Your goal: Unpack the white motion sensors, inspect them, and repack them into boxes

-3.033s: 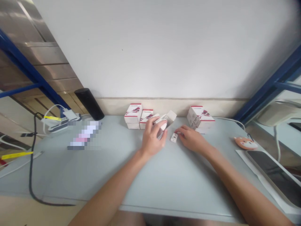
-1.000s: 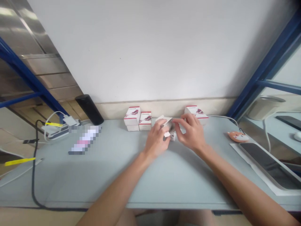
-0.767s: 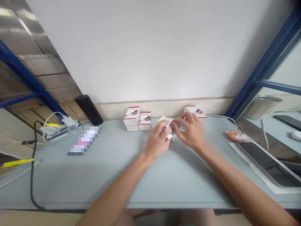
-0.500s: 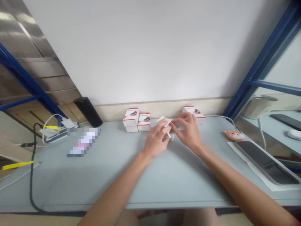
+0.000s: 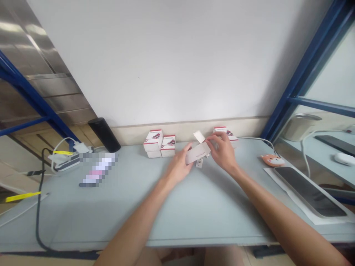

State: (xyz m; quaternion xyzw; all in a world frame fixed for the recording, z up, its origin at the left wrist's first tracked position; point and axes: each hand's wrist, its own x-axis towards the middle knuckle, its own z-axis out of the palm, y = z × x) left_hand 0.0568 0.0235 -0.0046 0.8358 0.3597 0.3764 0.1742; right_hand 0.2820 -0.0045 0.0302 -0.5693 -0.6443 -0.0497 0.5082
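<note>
White carton (image 5: 197,153): tilted, one end flap (image 5: 199,136) raised

Head view (the only one). You have the carton in front of you at mid-desk, over the rear half of the grey desktop (image 5: 124,210), apparently lifted clear of it. Your left hand (image 5: 177,166) grasps its left end, fingers wrapped round the side; probably this steadies the thin card. Your right hand (image 5: 222,151) has thumb and forefinger pinched at the right end, beside the raised flap. That grip likely serves to control the edge without crushing the walls; whether you pinch the flap itself or the wall, I cannot tell. Inside of carton: not visible.

Just below the carton, a small white part (image 5: 199,163) lies on the desk, within easy reach and partly covered by the card.

Behind your left hand, two stacked boxes (image 5: 153,143) stand next to a single printed box (image 5: 168,145), set back near the wall, presumably to leave you working room. More printed boxes (image 5: 220,129) sit behind your right hand, partly hidden by it. Well off to your right lie an orange animal-faced case (image 5: 272,160) and a dark-screened phone (image 5: 310,190).
</note>
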